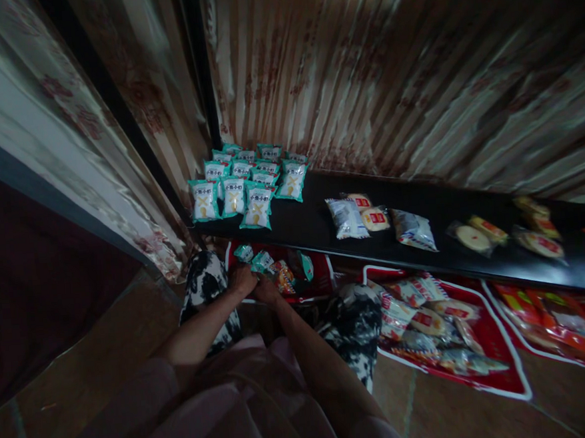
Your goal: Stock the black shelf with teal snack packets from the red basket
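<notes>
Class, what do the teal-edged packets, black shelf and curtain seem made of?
Teal-edged packets: probably plastic film, soft sheen, puffed with flat ends. Black shelf: glossy, reflecting light; perhaps metal or coated board. Curtain: likely fabric, satiny, hanging in folds.

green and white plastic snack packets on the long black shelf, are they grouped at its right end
No, the green and white packets are grouped at the left end of the black shelf.

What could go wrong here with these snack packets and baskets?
The front teal packets sit near the edge of the black shelf, so a bump might knock one off. The left hand and right hand are close together at the left basket and could get in each other's way.
</notes>
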The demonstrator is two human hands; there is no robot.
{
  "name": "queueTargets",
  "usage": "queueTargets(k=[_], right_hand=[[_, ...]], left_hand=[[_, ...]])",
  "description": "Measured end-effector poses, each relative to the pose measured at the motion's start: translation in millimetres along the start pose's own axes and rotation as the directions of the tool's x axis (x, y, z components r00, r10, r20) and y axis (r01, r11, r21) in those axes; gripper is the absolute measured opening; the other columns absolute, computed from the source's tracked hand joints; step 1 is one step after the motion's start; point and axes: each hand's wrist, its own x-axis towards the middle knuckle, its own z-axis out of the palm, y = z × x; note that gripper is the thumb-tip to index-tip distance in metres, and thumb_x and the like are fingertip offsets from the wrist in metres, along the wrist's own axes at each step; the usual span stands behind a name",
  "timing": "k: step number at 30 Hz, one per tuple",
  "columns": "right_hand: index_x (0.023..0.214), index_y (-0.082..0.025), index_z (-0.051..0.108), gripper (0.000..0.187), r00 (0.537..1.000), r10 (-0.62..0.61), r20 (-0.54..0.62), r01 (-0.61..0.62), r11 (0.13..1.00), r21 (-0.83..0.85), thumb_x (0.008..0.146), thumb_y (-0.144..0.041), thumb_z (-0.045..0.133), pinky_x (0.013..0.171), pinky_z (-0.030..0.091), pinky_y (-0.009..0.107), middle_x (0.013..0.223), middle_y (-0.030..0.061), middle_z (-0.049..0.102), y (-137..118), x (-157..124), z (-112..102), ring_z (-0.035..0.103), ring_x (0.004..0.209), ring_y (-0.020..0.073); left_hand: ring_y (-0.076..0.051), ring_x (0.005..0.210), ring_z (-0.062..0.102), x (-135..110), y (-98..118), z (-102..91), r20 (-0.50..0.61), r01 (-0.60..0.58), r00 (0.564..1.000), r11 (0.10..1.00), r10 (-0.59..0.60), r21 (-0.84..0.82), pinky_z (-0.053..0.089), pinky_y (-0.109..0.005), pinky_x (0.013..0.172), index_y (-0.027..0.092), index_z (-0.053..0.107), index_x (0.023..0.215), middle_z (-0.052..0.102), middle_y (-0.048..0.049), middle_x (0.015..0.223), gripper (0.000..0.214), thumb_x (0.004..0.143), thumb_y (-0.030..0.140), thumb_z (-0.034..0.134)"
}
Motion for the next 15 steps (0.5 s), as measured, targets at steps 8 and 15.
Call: queueTargets(k=[8, 15], right_hand=[[0.122, -0.017, 0.055, 0.045, 0.979, 0.162, -0.125, -0.143, 0.979, 0.143, 0.077, -0.021, 0.055, 0.085, 0.047, 0.029, 0.105, 0.0120, 0.069, 3, 0, -2, 0.064, 0.099, 0.0216], [0.108, -0.020, 0.064, 0.036, 0.934, 0.181, -0.308, -0.064, 0.934, 0.353, 0.078, -0.035, 0.052, 0.084, 0.048, 0.033, 0.096, 0.0093, 0.071, 20, -2, -13, 0.064, 0.097, 0.0259]], left_hand=[[-0.021, 0.098, 0.064, -3, 16, -4.9, -0.078, -0.083, 0.994, 0.992, 0.075, -0.098, 0.045, -0.029, 0.087, 0.013, 0.062, 0.107, 0.069, -0.0132, 0.106, 0.030, 0.090, 0.018, 0.037], [-0.015, 0.107, 0.058, -1, 24, -0.3, -0.190, -0.207, 0.966, 0.964, 0.174, -0.168, 0.040, -0.025, 0.098, 0.015, 0.062, 0.105, 0.065, -0.0080, 0.112, 0.031, 0.086, 0.009, 0.038]])
